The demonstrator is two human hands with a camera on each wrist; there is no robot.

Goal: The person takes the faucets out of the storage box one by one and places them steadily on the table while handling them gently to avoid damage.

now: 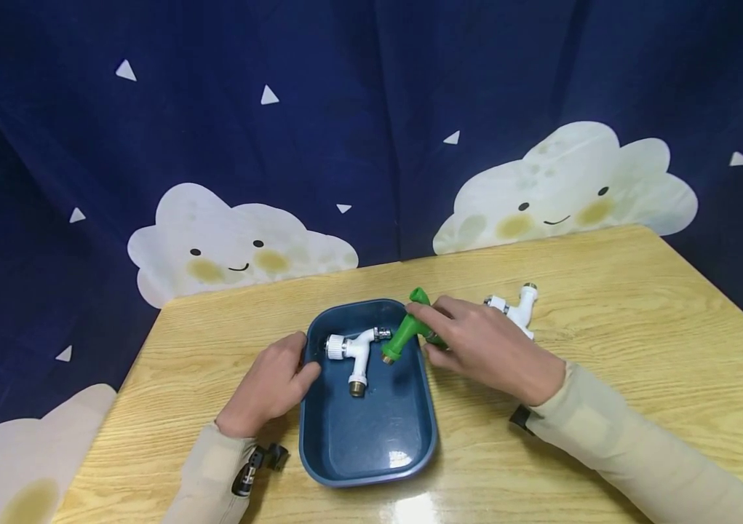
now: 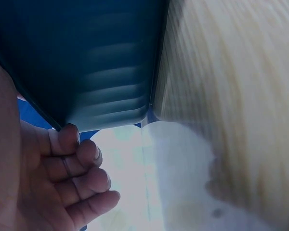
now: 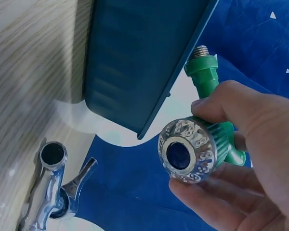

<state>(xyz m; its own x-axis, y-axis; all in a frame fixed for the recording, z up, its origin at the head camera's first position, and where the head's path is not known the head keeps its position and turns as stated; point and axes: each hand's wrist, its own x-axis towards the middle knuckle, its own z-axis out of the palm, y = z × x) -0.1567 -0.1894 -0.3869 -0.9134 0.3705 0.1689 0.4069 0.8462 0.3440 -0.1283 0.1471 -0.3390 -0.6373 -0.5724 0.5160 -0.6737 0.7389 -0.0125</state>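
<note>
A blue plastic tray point(image 1: 371, 477) stands on the table with a white tap point(image 1: 359, 353) lying in it. My left hand point(image 1: 273, 382) holds its left rim, thumb over the edge; in the left wrist view the fingers point(image 2: 82, 166) curl outside the wall. Above the tray's right rim, my right hand point(image 1: 479, 346) grips a green tap point(image 1: 404, 335). The right wrist view shows thumb and fingers around its round chrome-faced handle point(image 3: 187, 150), with the threaded end point(image 3: 200, 51) pointing up.
Another white tap point(image 1: 520, 309) lies beyond my right hand, partly hidden by it. A chrome tap point(image 3: 50, 190) with a lever shows on the table in the right wrist view. A dark blue curtain point(image 1: 371, 145) with cloud prints hangs behind the wooden table point(image 1: 640, 313).
</note>
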